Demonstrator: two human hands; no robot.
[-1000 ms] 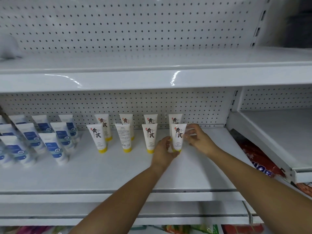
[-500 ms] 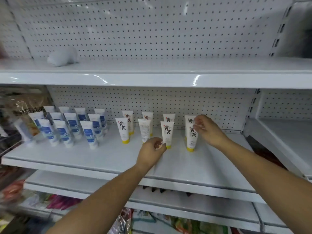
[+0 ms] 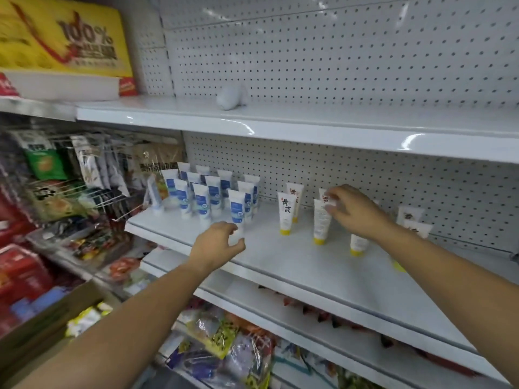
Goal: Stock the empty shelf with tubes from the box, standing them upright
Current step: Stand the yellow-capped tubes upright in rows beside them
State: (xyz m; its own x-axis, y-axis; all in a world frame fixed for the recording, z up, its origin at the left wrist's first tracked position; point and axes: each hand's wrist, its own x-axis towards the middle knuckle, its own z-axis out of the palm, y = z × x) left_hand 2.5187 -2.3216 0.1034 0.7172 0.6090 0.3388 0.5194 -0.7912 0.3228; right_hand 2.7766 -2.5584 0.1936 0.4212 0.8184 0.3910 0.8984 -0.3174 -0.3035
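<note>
A cardboard box [image 3: 42, 318] is seen low and well to the left of the left hand [image 3: 216, 245]. That hand's fingers are loosely curled and nothing is gripped in them. Whether the nearest cap is touched cannot be told. Blue-labelled tubes [image 3: 207, 197] are stood cap-down in rows just beyond that hand and to its left, close to the left end of the shelf [image 3: 309, 273].

Bare shelf surface is left between the two hands and along the whole front edge beneath them. Both hands are overhung by an upper shelf [image 3: 309, 127], with open height above the tube tops.

Yellow-capped tubes [image 3: 286, 213], white with dark characters, are stood upright just left of the right hand [image 3: 356, 211]. The flat crimped top of the pinched tube [image 3: 321, 224] is held between the thumb and fingertips of that hand. This tube is stood on its yellow cap, its plain printed back turned outward. More such tubes are partly hidden under and to the right of the wrist.
</note>
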